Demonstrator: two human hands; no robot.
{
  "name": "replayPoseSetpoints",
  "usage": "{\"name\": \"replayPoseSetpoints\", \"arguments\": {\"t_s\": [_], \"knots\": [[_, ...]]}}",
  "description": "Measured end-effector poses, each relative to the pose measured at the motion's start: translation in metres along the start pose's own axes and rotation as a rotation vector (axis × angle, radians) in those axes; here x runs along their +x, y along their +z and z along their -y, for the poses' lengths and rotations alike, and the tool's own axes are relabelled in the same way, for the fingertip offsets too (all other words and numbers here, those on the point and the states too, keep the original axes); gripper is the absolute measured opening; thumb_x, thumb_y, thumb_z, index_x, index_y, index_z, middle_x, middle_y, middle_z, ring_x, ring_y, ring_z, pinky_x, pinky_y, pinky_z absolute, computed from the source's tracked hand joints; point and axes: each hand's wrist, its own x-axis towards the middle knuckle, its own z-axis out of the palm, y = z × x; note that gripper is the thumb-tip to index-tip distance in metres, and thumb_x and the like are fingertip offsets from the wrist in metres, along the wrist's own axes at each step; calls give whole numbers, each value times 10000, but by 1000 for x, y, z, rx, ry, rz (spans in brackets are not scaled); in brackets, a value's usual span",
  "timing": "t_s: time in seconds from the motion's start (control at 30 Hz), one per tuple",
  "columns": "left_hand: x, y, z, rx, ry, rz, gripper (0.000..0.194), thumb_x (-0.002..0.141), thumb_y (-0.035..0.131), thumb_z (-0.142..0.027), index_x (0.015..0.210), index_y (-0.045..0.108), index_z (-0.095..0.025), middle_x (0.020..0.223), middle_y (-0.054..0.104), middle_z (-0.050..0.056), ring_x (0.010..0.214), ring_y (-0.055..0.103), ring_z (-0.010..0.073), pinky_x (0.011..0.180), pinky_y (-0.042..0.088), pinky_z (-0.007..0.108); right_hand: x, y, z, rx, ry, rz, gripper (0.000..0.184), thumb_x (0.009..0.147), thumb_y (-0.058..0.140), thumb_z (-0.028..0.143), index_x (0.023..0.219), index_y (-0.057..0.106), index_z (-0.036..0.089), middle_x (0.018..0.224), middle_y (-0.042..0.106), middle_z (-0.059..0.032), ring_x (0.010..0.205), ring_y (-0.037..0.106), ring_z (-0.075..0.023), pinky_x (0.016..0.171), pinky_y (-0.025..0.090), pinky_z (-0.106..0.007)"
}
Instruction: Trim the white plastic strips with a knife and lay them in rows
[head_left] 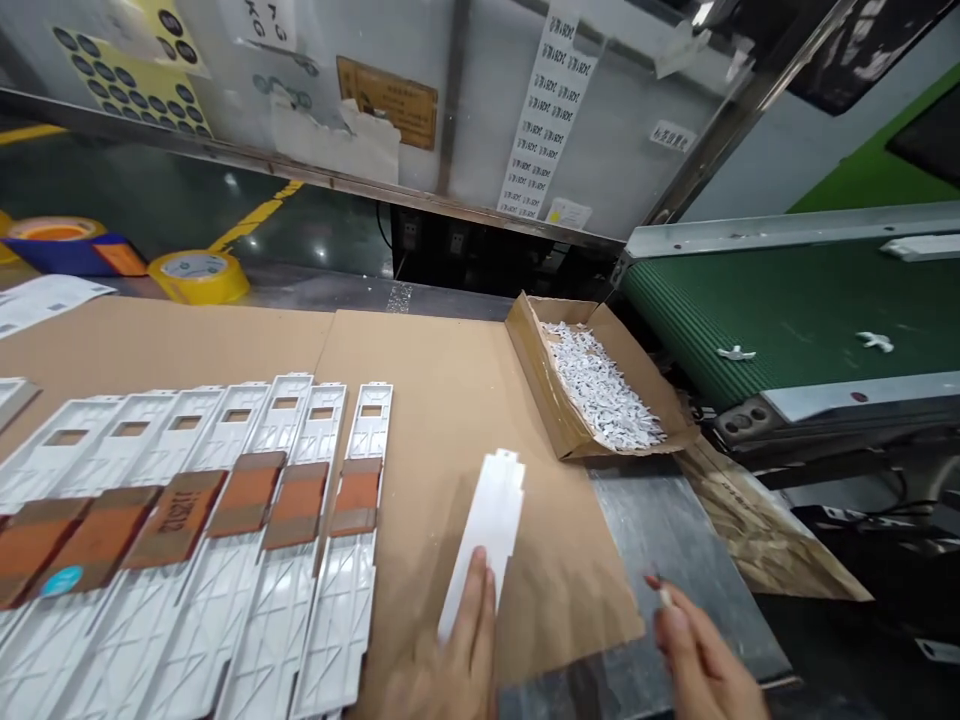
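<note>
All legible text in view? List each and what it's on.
Brown band on a white plastic part: stamped digits, roughly "112612", last digits uncertain.
Paper sheet on the panel: handwritten, perhaps "KG", cut off.
White label strip: repeated characters, too small to read.
Small white label: characters, too blurred to read.
Brown plaque: too blurred to read.

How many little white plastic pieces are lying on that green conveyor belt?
2 white plastic pieces: one toward the left of the green conveyor belt, the other further right. More may lie beyond the view.
</note>
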Motion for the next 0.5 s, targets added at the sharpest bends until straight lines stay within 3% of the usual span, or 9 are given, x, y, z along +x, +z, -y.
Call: {"name": "replayPoseSetpoints", "arguments": {"t_s": [0.1,0.2,0.4,0.5], "knots": [[-22,21,-12,19,-63,74,462,720,612,-318,1166,591,-197,1310,499,40,470,480,94,367,411,245,-7,45,22,-126,-316,146,287,914,431,340,1096,605,202,1042,669,-51,937,638,-172,742,514,-217],[-29,29,-22,-8,-131,102,525,653,695,-419,1126,620,-202,1272,527,23,444,458,88,338,393,233,-9,76,45,-235,-508,199,287,948,362,301,1108,575,196,896,673,-32,791,651,-148,633,497,-215],[-28,30,-28,-88,-207,128,711,513,762,-543,1129,617,-218,1243,540,41,438,451,91,342,409,227,-3,99,77,-395,-701,237,331,973,274,300,986,591,204,674,587,1,598,588,-145,533,405,-250],[-31,34,-29,-79,-204,132,674,573,704,-589,1133,611,-224,1237,539,62,416,444,94,364,440,254,1,104,81,-420,-737,253,336,973,280,295,902,593,198,659,568,-1,587,561,-144,548,371,-257]]}}
